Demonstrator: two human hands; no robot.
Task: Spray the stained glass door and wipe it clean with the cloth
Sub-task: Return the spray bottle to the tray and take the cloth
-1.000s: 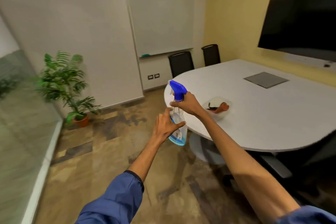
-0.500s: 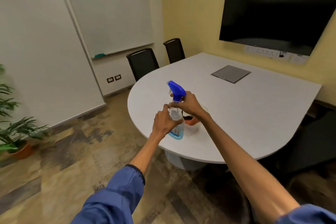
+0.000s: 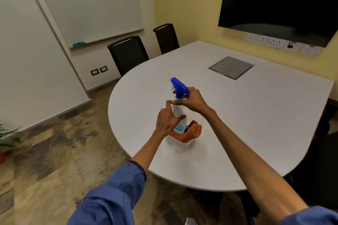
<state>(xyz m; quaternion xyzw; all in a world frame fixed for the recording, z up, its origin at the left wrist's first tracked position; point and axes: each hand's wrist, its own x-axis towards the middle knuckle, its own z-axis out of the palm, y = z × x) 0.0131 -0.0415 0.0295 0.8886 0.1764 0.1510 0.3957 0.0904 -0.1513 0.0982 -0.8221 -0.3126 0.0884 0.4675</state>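
Observation:
A clear spray bottle (image 3: pixel 178 122) with a blue trigger head and a little blue liquid is held upright over the white table (image 3: pixel 256 115). My right hand (image 3: pixel 192 99) grips its neck just under the blue head. My left hand (image 3: pixel 167 120) wraps round the bottle's body lower down. An orange cloth (image 3: pixel 192 132) lies in a clear shallow container on the table, right behind the bottle's base and partly hidden by my left hand. The glass door is out of view.
Two black chairs (image 3: pixel 128 53) stand at the table's far side, under a whiteboard (image 3: pixel 87 3). A dark screen (image 3: pixel 278 0) hangs on the yellow wall. A grey cable hatch (image 3: pixel 230 67) sits in the tabletop. A plant's leaves (image 3: pixel 7 137) show at the left edge.
The view has swung right, away from the glass and plant, towards the table. Both hands and the bottle now hang over the tabletop by the orange cloth.

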